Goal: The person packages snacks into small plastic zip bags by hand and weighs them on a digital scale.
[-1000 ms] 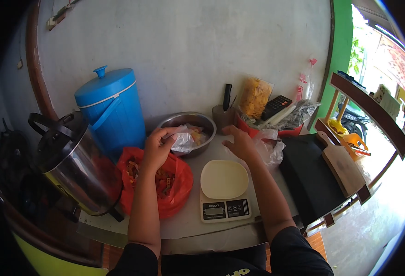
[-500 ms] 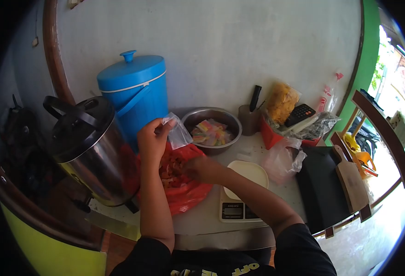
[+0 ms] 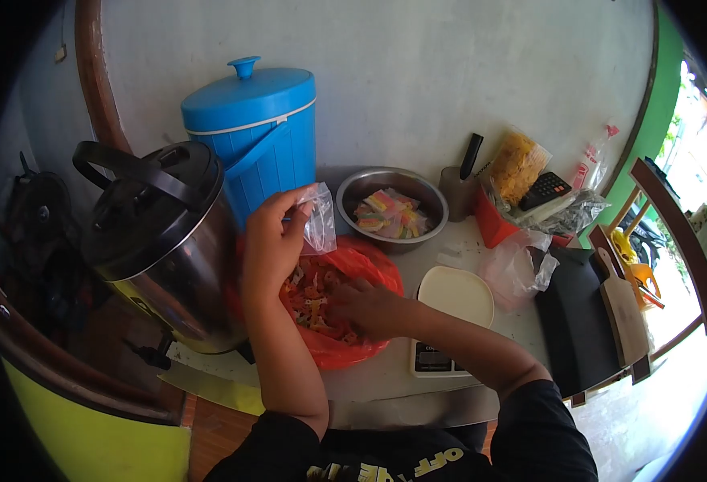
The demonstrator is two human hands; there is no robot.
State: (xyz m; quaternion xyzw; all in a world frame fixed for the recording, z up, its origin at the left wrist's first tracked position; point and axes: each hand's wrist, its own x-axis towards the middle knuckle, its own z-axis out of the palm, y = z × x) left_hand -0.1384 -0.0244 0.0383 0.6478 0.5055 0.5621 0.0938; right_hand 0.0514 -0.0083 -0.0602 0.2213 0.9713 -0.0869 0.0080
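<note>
My left hand (image 3: 277, 241) is closed, pinching a small clear plastic bag (image 3: 319, 221) by its upper edge. Below it a red plastic bag (image 3: 373, 265) lies spread wide on the table, full of small colourful pieces (image 3: 313, 301) that look like gummy candy. My right hand (image 3: 369, 309) reaches down into these pieces; its fingertips are hidden among them. Behind the red bag stands a steel bowl (image 3: 442, 197) with several filled small clear packets (image 3: 394, 213). A kitchen scale (image 3: 456, 297) with a cream tray sits just right of my right hand.
A steel pot (image 3: 185, 281) with a black lid and a blue lidded bucket (image 3: 277, 104) stand at the left. To the right are a red basket (image 3: 494, 225) with a calculator (image 3: 545, 189), a crumpled clear bag (image 3: 514, 269), a black case (image 3: 578, 321) and a wooden board (image 3: 620, 317).
The camera view has shifted, so the objects sit differently in the frame. My right hand is still in the red bag, and my left hand still holds the small clear bag.
</note>
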